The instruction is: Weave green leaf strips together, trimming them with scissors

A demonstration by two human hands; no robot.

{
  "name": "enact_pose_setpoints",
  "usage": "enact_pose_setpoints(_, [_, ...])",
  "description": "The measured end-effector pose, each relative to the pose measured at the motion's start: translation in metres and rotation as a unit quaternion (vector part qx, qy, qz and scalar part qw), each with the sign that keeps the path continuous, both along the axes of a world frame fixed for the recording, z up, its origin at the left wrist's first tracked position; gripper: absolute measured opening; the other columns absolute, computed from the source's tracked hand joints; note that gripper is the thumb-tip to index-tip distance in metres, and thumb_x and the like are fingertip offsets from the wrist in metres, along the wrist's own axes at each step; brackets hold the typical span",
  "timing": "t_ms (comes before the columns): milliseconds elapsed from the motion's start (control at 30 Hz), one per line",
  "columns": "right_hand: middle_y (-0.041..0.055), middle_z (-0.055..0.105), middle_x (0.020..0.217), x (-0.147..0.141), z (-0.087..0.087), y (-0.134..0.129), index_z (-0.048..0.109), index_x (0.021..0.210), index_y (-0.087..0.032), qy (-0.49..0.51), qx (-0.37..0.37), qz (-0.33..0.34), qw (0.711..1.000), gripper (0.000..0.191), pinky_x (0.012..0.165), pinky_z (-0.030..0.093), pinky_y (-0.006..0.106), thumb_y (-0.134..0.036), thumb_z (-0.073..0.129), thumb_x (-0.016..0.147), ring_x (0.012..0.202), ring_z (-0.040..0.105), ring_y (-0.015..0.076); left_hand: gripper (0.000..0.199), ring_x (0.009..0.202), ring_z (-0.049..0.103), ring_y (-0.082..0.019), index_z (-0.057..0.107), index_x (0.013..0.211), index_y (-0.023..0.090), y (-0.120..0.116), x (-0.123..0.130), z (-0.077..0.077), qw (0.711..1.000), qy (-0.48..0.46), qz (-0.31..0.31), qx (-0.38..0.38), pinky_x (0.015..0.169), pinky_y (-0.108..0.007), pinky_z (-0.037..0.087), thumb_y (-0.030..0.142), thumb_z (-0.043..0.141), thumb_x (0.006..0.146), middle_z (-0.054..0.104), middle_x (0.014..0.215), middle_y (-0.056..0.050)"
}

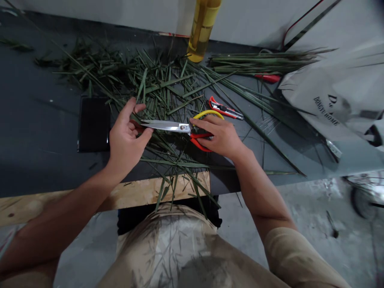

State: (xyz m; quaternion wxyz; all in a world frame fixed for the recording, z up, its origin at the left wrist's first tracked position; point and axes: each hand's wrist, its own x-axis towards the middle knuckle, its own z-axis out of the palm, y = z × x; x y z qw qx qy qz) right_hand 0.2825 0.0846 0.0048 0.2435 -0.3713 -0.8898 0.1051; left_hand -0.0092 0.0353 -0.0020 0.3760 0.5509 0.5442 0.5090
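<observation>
My right hand (220, 136) is closed on the handles of a pair of scissors (171, 126), one loop yellow and one red. The blades point left and lie nearly together, their tips beside the thumb of my left hand (126, 140). My left hand has its fingers curled, thumb toward the forefinger; anything held between them is too small to make out. Cut green leaf strips (159, 88) lie heaped behind and under both hands. Right of the heap is a red and black box cutter (225, 109).
A black phone-like slab (94, 125) lies left of my left hand. A yellow bottle (203, 30) stands at the back. Long leaves (264, 63) and a white printed bag (327, 100) are at the right. A wooden board (150, 190) runs along the front edge.
</observation>
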Motion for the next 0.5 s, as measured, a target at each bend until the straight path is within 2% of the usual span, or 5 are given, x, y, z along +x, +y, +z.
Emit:
enact_pose_setpoints(233, [0.0100, 0.076, 0.113, 0.0008, -0.0025, 0.0022, 0.071, 0.140, -0.025, -0.009, 0.000, -0.011, 1.000, 0.044, 0.093, 0.060, 0.040, -0.029, 0.066, 0.096, 0.105, 0.072, 0.0261, 0.076, 0.122, 0.066, -0.027, 0.049, 0.154, 0.038, -0.0012, 0.0020, 0.0055, 1.000, -0.010, 0.003, -0.025, 0.089, -0.040, 0.060, 0.035, 0.082, 0.085, 0.059, 0.155, -0.004])
enact_pose_setpoints(400, [0.0097, 0.076, 0.111, 0.0012, -0.0053, 0.0028, 0.071, 0.140, -0.025, -0.010, 0.006, -0.018, 1.000, 0.046, 0.095, 0.060, 0.040, -0.026, 0.067, 0.095, 0.105, 0.072, 0.0260, 0.080, 0.127, 0.061, -0.028, 0.044, 0.158, 0.028, -0.0006, -0.0003, 0.0036, 0.999, -0.026, -0.001, -0.037, 0.089, -0.037, 0.057, 0.040, 0.081, 0.088, 0.062, 0.151, 0.001])
enact_pose_setpoints(500, [0.0088, 0.076, 0.110, 0.0015, -0.0049, 0.0021, 0.071, 0.140, -0.026, -0.015, 0.006, -0.018, 1.000, 0.045, 0.093, 0.060, 0.038, -0.027, 0.067, 0.095, 0.105, 0.071, 0.0254, 0.079, 0.128, 0.060, -0.027, 0.044, 0.157, 0.029, 0.0000, -0.0014, 0.0001, 0.999, -0.028, -0.003, -0.031, 0.091, -0.039, 0.058, 0.043, 0.081, 0.088, 0.062, 0.151, 0.002])
